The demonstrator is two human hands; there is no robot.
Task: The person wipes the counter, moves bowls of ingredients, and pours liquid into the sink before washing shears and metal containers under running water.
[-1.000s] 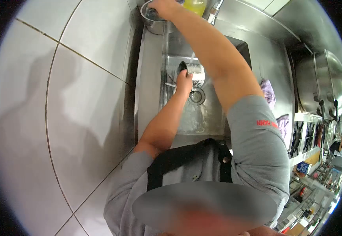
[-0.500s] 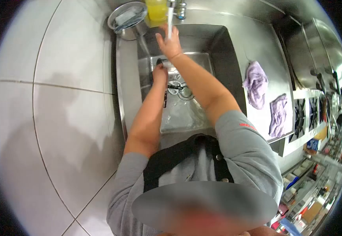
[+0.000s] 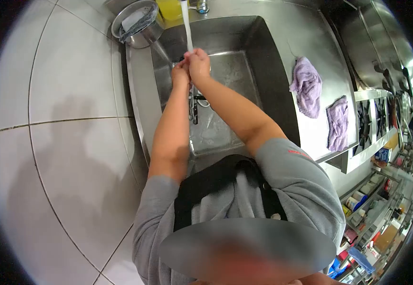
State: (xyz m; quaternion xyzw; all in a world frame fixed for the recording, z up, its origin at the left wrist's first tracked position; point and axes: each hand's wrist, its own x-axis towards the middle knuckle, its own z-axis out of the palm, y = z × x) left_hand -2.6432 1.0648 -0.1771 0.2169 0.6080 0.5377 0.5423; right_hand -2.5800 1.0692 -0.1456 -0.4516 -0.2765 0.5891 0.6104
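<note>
My left hand [image 3: 180, 73] and my right hand [image 3: 199, 61] are pressed together over the steel sink [image 3: 263, 66], right under a stream of water [image 3: 186, 26] from the tap [image 3: 199, 5]. The fingers of both are curled against each other, and whether anything small sits between them is hidden. Below my forearms a dark-handled utensil [image 3: 195, 113] lies on the sink bottom near the drain.
A metal bowl [image 3: 137, 23] holding a grey cloth stands on the back left corner of the counter, next to a yellow bottle [image 3: 168, 8]. Two purple cloths [image 3: 306, 92] [image 3: 338, 122] lie on the counter right of the sink. White wall tiles are on the left, shelves on the far right.
My right hand has come back from the bowl and the tap to meet the left under the running water. My left hand has let go of the metal cup and risen from the sink bottom.
</note>
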